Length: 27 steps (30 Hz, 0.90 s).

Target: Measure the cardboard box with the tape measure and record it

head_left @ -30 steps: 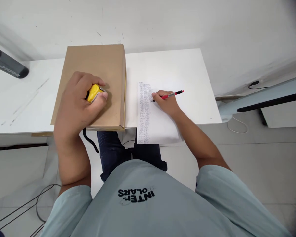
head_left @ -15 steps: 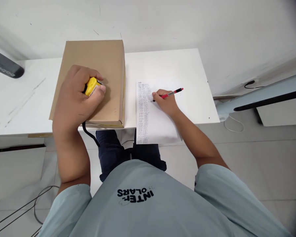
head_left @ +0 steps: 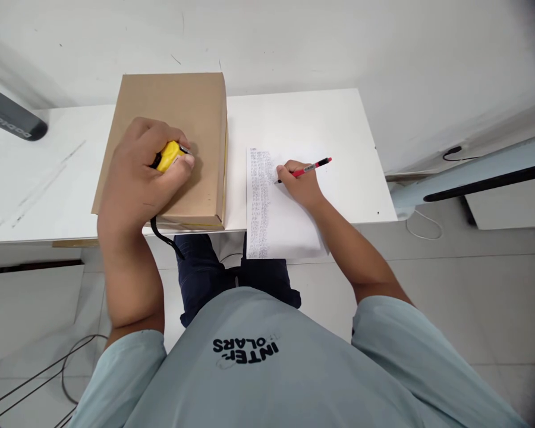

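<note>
The left hand (head_left: 136, 178) lies palm down, fingers curled shut and thumb pressed toward the index fingertip, while the left forearm (head_left: 131, 279) runs bare and nearly straight back to the body. The right hand (head_left: 301, 185) is closed in a pinching writing grip, heel resting down, and the right forearm (head_left: 359, 258) slants outward to a bent elbow.

white table (head_left: 303, 113) | white wall (head_left: 294, 35) | pale tiled floor (head_left: 450, 309)
</note>
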{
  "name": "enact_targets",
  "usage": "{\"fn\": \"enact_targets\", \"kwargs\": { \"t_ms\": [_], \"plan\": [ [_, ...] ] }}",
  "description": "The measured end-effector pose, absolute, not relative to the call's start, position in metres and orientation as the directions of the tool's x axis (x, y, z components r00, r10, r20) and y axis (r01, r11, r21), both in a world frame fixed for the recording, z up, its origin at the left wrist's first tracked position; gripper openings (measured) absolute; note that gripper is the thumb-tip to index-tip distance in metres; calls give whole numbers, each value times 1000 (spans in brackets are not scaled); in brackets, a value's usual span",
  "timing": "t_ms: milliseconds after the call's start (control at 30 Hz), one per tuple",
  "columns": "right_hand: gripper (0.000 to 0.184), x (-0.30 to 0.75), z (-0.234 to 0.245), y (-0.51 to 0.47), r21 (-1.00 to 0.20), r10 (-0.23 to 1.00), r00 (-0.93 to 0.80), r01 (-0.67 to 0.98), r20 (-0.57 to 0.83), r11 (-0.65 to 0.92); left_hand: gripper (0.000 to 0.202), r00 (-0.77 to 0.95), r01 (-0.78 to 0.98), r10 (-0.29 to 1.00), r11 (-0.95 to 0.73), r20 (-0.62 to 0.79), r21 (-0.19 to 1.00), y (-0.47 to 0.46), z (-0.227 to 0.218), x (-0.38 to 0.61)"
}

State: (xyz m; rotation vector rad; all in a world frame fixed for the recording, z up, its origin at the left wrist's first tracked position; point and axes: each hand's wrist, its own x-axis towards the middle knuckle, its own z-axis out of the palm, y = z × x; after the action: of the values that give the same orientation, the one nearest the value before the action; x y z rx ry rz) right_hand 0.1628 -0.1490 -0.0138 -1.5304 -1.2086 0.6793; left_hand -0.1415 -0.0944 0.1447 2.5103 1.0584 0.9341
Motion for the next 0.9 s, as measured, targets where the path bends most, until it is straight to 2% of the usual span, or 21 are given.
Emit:
{"fn": "enact_targets", "kwargs": {
  "t_ms": [200, 533, 900],
  "plan": [
    [45, 163, -13, -148, -934, 927, 339, 356, 163, 34, 19, 543, 557, 711, -703, 447, 442, -94, 145, -143],
    [46, 163, -14, -147, -934, 917, 368, 357, 154, 13, 17, 516, 565, 746, -666, 421, 487, -95, 146, -141],
    [51, 165, -25, -149, -905, 910, 350, 422, 222, 59, 13, 509, 559, 756, -654, 411, 510, -96, 148, -140]
  ]
}}
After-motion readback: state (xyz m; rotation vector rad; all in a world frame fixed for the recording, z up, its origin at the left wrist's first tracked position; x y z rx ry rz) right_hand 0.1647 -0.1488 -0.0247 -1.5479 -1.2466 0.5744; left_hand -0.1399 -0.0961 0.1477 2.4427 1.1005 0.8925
